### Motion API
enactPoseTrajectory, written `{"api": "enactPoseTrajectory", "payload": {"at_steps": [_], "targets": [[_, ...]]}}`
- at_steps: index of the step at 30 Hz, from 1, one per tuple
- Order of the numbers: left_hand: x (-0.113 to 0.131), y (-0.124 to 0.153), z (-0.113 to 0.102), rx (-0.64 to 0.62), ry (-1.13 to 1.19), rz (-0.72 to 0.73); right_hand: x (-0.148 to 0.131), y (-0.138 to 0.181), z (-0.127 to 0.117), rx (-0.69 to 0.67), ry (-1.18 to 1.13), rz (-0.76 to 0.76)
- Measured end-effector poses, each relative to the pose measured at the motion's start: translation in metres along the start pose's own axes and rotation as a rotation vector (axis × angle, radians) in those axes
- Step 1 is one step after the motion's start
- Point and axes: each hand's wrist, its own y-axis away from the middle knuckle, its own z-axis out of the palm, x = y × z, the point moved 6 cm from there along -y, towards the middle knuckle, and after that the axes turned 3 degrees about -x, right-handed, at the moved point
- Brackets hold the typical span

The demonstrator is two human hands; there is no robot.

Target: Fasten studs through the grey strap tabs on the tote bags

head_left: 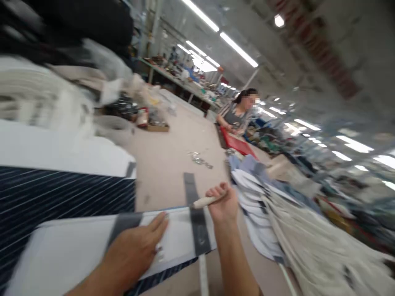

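Note:
My left hand (pixel 134 250) lies flat, fingers spread, on a white pattern sheet (pixel 77 246) with grey strips that rests on navy pinstriped fabric (pixel 55 193). Closed around a pale wooden tool handle (pixel 205 201), my right hand (pixel 224 203) sits at the sheet's right end, beside a dark grey strip (pixel 194 209). The tool's tip is too blurred to make out.
A fanned stack of light blue and white cut pieces (pixel 271 213) lies to the right. Small metal bits (pixel 200 159) are scattered on the beige table (pixel 173 156). A co-worker (pixel 237 113) stands at the far side by a red tray (pixel 237 144). Folded fabric piles (pixel 46 98) rise at left.

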Motion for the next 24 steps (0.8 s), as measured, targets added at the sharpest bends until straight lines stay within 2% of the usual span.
{"api": "enactPoseTrajectory", "payload": {"at_steps": [3, 7, 12, 20, 24], "targets": [[-0.002, 0.005, -0.009, -0.083, -0.023, -0.046, 0.033, 0.003, 0.025, -0.079, -0.196, 0.129], [0.003, 0.002, -0.017, -0.072, -0.014, -0.059, 0.058, 0.012, 0.038, -0.056, -0.31, 0.206], [0.004, 0.003, -0.016, -0.06, -0.013, -0.022, 0.069, 0.014, 0.037, -0.013, -0.421, 0.233], [0.003, 0.002, -0.014, -0.034, -0.028, -0.03, 0.077, 0.009, 0.038, -0.055, -0.558, 0.305], [0.003, 0.003, -0.012, -0.01, -0.018, -0.023, 0.083, 0.011, 0.037, -0.008, -0.706, 0.378]]}}
